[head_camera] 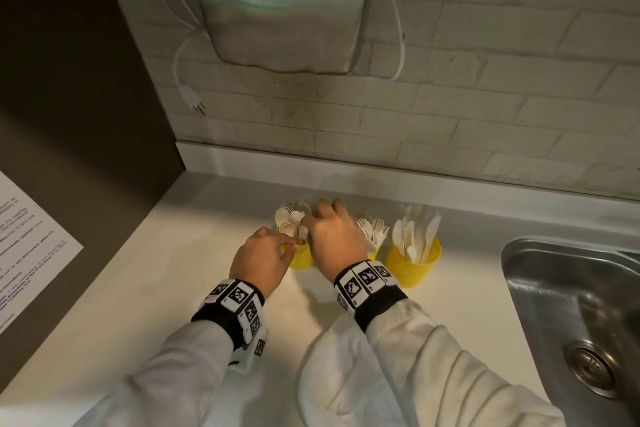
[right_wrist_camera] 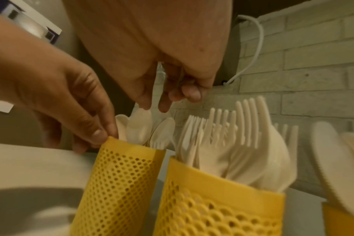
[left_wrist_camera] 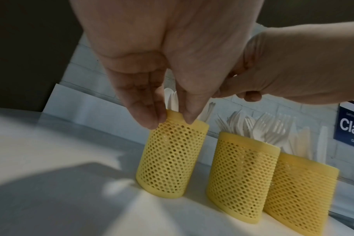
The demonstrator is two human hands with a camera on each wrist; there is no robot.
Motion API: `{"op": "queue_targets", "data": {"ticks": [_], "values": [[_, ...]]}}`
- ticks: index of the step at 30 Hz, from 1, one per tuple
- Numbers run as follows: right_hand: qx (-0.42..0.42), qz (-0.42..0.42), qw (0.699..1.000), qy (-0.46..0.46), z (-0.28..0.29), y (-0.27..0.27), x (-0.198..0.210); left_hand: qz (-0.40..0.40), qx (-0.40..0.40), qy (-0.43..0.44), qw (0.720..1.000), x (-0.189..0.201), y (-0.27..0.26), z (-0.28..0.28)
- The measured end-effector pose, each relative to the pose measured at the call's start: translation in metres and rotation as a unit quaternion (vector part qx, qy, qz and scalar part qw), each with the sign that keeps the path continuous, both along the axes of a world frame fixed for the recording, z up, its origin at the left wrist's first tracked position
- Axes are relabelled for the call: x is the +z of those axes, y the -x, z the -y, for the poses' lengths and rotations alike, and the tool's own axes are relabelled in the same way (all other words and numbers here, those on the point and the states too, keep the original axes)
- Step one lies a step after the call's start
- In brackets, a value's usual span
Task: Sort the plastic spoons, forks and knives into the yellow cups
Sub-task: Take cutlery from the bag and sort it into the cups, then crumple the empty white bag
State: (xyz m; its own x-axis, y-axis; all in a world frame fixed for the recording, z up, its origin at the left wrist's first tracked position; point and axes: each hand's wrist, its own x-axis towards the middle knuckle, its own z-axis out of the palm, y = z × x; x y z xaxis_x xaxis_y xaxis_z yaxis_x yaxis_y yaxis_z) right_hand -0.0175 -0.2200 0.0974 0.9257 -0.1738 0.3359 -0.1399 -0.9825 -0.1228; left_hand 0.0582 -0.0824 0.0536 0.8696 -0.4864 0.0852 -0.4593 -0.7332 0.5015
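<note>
Spoon (right_wrist_camera: pixel 159 89) upright in right hand (head_camera: pixel 334 236), grip pinched on handle, bowl down over spoon cup (left_wrist_camera: pixel 170 158) at counter (head_camera: pixel 156 270) rear. Left hand (head_camera: pixel 259 262) pinches cup rim. We judge spoon light, stiff, slick, snappable; hold mid-handle.

Your head cam looks down and fwd from above both wrists, taking in the left hand (head_camera: pixel 260 258), right hand (head_camera: pixel 334 237) and counter (head_camera: pixel 180 253) beyond them. Left wrist cam sits low, very close under the palm, facing along the fingers (left_wrist_camera: pixel 150 115) at the yellow cups (left_wrist_camera: pixel 169 158). Right wrist cam does likewise, even closer. All 3 views share the cups and both hands.
</note>
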Motion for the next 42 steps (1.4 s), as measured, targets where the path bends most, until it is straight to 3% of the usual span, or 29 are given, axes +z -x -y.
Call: {"op": "queue_targets", "data": {"ticks": [9,13,16,18,20,23,25,27,30,32,33,36,38,40,42], "values": [[-0.04,0.079,0.983,-0.159,0.022,0.058,0.039,0.007,0.019,0.012,1.0,0.004,0.008,-0.003],[-0.05,-0.013,0.977,-0.206,0.051,0.104,0.048,-0.004,0.026,-0.014,1.0,0.012,0.018,-0.001],[-0.092,-0.124,0.964,-0.217,0.072,0.139,0.042,-0.008,0.062,0.054,0.997,0.02,0.042,-0.007],[-0.156,-0.217,0.94,-0.212,0.086,0.156,0.026,-0.036,0.037,0.069,0.996,0.014,0.064,-0.012],[-0.217,-0.288,0.909,-0.209,0.098,0.17,0.003,-0.122,-0.023,0.023,0.992,0.002,0.085,-0.015],[-0.264,-0.35,0.87,-0.226,0.108,0.187,-0.03,-0.212,-0.096,-0.132,0.964,-0.016,0.104,-0.009],[-0.266,-0.384,0.849,-0.246,0.111,0.196,-0.046,-0.218,-0.128,-0.225,0.941,-0.022,0.113,-0.001],[-0.249,-0.403,0.837,-0.273,0.113,0.202,-0.056,-0.183,-0.146,-0.238,0.943,-0.027,0.117,0.006],[-0.214,-0.383,0.839,-0.321,0.116,0.208,-0.058,-0.153,-0.112,-0.13,0.973,-0.021,0.12,0.015],[-0.186,-0.317,0.83,-0.42,0.116,0.211,-0.049,-0.158,-0.063,-0.002,0.985,-0.006,0.122,0.021],[-0.177,-0.26,0.805,-0.504,0.112,0.213,-0.043,-0.153,-0.038,0.052,0.986,0.004,0.123,0.025],[-0.12,-0.099,0.675,-0.721,0.095,0.212,-0.021,-0.101,0.004,0.161,0.982,0.037,0.134,0.034],[-0.036,-0.061,0.632,-0.772,0.081,0.206,-0.006,-0.104,-0.011,0.213,0.971,0.058,0.148,0.041],[0.033,-0.046,0.645,-0.762,0.068,0.196,0.009,-0.21,-0.073,0.277,0.935,0.076,0.164,0.048],[0.048,-0.005,0.7,-0.713,0.058,0.185,0.023,-0.328,-0.144,0.317,0.878,0.084,0.174,0.054]]}}
